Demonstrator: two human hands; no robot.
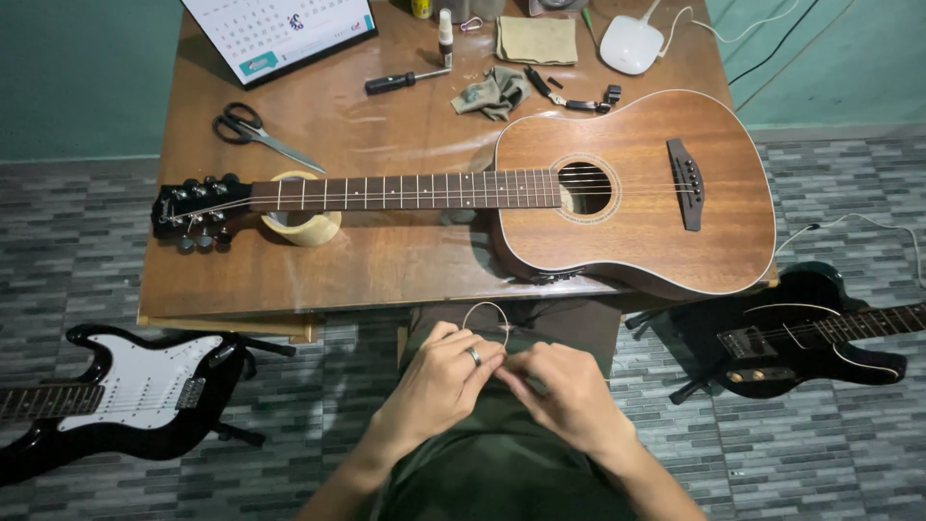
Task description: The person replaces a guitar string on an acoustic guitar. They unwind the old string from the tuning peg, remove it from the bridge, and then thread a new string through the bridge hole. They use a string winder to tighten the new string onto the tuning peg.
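Wooden table (386, 260) on grey brick-patterned floor (77, 241), teal wall (87, 77) behind.

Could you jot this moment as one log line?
left hand: pinching thin coiled guitar string | right hand: pinching same string | brown wooden acoustic guitar: flat on table

place: looks like a home guitar repair corner, not a real shop
bench: wooden bench (386, 270) carrying an acoustic guitar (617, 193), scissors (256, 130), screwdriver (400, 81), cloth (494, 92)
floor: grey tile floor (77, 241), two electric guitars, one white-faced (125, 391) and one black (820, 333)
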